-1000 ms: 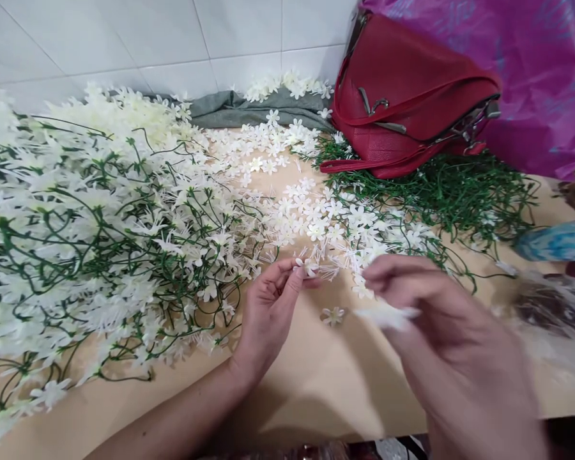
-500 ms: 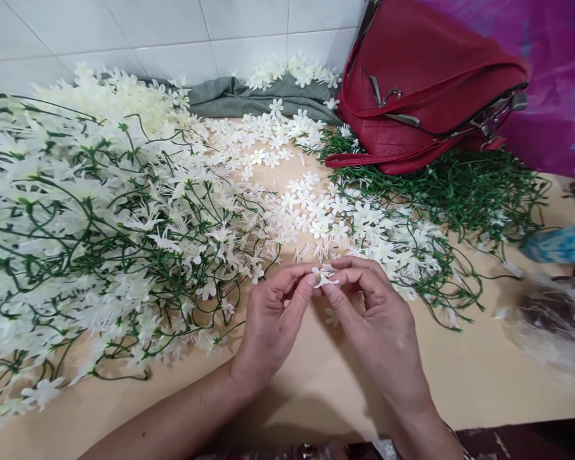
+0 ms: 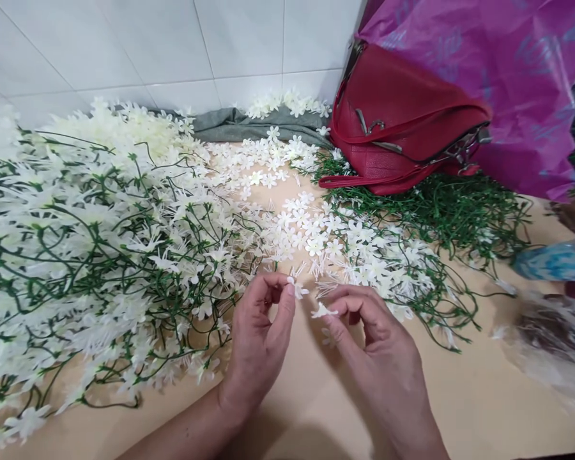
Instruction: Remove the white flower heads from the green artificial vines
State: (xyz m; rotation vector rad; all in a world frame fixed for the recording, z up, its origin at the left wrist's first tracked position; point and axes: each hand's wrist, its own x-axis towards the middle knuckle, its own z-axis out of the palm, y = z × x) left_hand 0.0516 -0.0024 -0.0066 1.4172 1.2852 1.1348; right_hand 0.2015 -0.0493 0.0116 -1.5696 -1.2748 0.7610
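Between the thumb and forefinger of my left hand (image 3: 261,332) a small white artificial flower (image 3: 299,289) is pinched. My right hand (image 3: 381,345) pinches another white flower piece (image 3: 324,311), seen nearly edge-on, at its thumb and fingertips. A short gap separates the two hands, both held just above the table. Right beyond the fingertips lie loose white blossoms (image 3: 299,223) and thin white stamens (image 3: 316,267). To the left of my left hand rises a big heap of white flowers on green stems (image 3: 124,243).
A red handbag (image 3: 402,121) rests on a pile of green stems (image 3: 464,207) at the back right, before a purple plastic bag (image 3: 517,83). Grey cloth (image 3: 220,124) runs along the tiled wall (image 3: 249,38). A blue-white object (image 3: 553,260) and a clear plastic bag (image 3: 551,338) are at right.
My hands were together on one small white flower. They have moved apart, each now with a white piece in its fingers. The view has tilted up slightly.
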